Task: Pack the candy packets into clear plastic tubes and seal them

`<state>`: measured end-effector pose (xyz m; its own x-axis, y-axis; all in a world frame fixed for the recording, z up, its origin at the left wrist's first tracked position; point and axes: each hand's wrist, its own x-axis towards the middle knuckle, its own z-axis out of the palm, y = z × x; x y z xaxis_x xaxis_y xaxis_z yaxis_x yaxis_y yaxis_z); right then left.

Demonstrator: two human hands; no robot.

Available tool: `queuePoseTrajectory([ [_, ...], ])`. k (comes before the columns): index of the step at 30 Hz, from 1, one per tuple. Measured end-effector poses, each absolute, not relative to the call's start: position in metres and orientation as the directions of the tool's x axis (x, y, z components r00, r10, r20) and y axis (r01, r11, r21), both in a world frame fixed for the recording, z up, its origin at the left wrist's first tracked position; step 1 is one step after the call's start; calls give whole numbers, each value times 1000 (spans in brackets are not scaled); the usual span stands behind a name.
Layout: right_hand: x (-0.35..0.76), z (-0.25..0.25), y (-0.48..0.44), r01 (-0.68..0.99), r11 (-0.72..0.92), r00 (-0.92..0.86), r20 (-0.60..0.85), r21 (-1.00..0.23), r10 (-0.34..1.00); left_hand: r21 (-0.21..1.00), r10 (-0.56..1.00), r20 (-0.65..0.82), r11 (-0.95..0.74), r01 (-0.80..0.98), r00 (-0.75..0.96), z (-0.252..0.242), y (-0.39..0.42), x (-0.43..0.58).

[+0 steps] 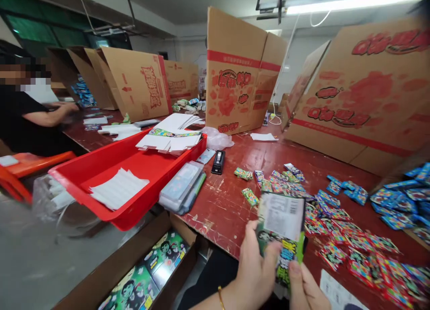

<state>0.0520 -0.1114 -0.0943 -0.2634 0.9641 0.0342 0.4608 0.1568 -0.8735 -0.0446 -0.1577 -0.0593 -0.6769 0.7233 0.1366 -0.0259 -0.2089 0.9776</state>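
Observation:
In front of me at the table's near edge, a green and black printed carton (281,231) is held upright, its white barcode panel at the top. My left hand (253,267) grips its left side, with the thumb across the printed face. My right hand (307,285) pinches the lower right part of it, thumb in front. The lower end is partly hidden by my fingers. Just beyond the carton lie small colourful candy-like packets (280,181), and more red packets (356,247) spread to its right. A white printed sheet (339,290) lies beside my right hand.
A red tray (131,211) holds white sheets and flat cartons. Beside it are clear plastic cases (181,187) and a black stapler-like tool (218,162). Finished-looking green boxes (168,251) fill a carton below. Large cardboard boxes (231,72) stand behind. Another person (30,108) sits left.

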Motion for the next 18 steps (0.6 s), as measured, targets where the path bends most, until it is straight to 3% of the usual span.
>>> queuePoseTrajectory([
  [2,46,-91,-109,438,285,-397,101,-853,912,981,681,59,-173,-82,-730,-65,-160,-58],
  [4,41,-88,-105,390,448,-549,187,-805,815,996,578,80,-83,39,-812,-71,-167,-81],
  [6,37,-84,-101,380,603,-642,270,-701,718,923,382,342,35,383,-858,-78,-177,-106],
  [7,36,-79,-100,385,671,-683,294,-633,669,795,337,546,81,601,-767,-80,-183,-118],
  [9,33,-67,-98,356,779,-795,271,-516,543,458,461,771,76,886,-439,-79,-196,-136],
  [11,24,-50,-88,221,829,-921,168,-514,351,244,685,717,-78,967,-126,-75,-207,-147],
  [12,16,-42,-79,140,814,-963,112,-564,244,217,779,626,-133,967,-33,-74,-212,-151],
  [14,-8,-32,-50,60,720,-994,23,-691,106,248,898,440,-95,964,-25,-74,-218,-157],
  [15,-24,-31,-34,118,689,-988,-17,-715,153,271,925,368,-10,962,-94,-76,-220,-160],
  [17,-61,-37,-4,463,668,-818,9,-583,575,299,919,278,196,934,-281,-84,-221,-166],
  [18,-78,-43,8,521,642,-759,39,-563,650,307,897,247,286,908,-366,-88,-220,-169],
])
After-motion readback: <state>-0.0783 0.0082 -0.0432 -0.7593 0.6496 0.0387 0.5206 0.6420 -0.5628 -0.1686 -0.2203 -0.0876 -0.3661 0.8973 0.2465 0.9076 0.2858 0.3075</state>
